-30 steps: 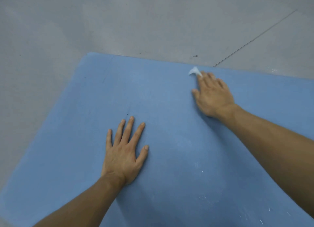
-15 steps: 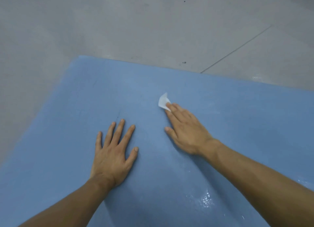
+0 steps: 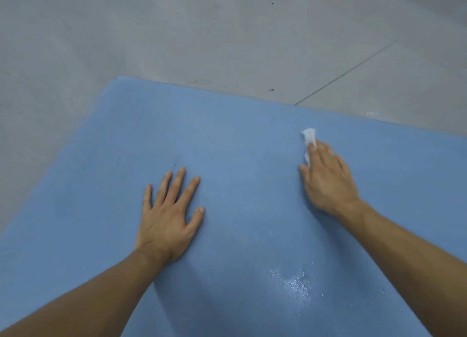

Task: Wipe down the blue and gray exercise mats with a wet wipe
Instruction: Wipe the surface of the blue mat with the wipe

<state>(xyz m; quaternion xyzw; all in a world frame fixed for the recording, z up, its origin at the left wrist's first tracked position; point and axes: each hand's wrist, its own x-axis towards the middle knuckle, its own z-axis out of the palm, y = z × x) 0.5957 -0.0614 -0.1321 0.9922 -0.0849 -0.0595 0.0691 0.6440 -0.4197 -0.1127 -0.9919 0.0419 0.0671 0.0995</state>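
1. Blue mat (image 3: 227,139): lies flat on the floor. Its far left corner, far edge and left edge are in view; its near and right sides run out of the picture. It carries both hands and the wipe.
2. Wet wipe (image 3: 309,134): white and crumpled, on the mat near the far edge, right of the middle. One end sticks out past the fingertips of the right hand, and a strip shows beside the forefinger. The rest is hidden under the fingers.
3. Right hand (image 3: 328,180): palm down, fingers straight and close together, pressing the wipe against the mat. The thumb lies out to the side on the mat. Nothing is curled round the wipe.
4. Left hand (image 3: 166,218): palm flat on the mat, fingers straight and spread, thumb out. It holds nothing. It rests nearer the left edge, well apart from the right hand and the wipe.
5. Wet patch (image 3: 295,286): a shiny, speckled area on the mat, toward the near side between the two forearms.
6. Floor (image 3: 177,33): grey and smooth, beyond the far edge and the left edge of the mat.
7. Seam (image 3: 346,73): a thin dark line in the floor, running on a slant from the far edge of the mat toward the upper right.
8. Dark spots (image 3: 271,90): small marks on the floor just beyond the far edge.
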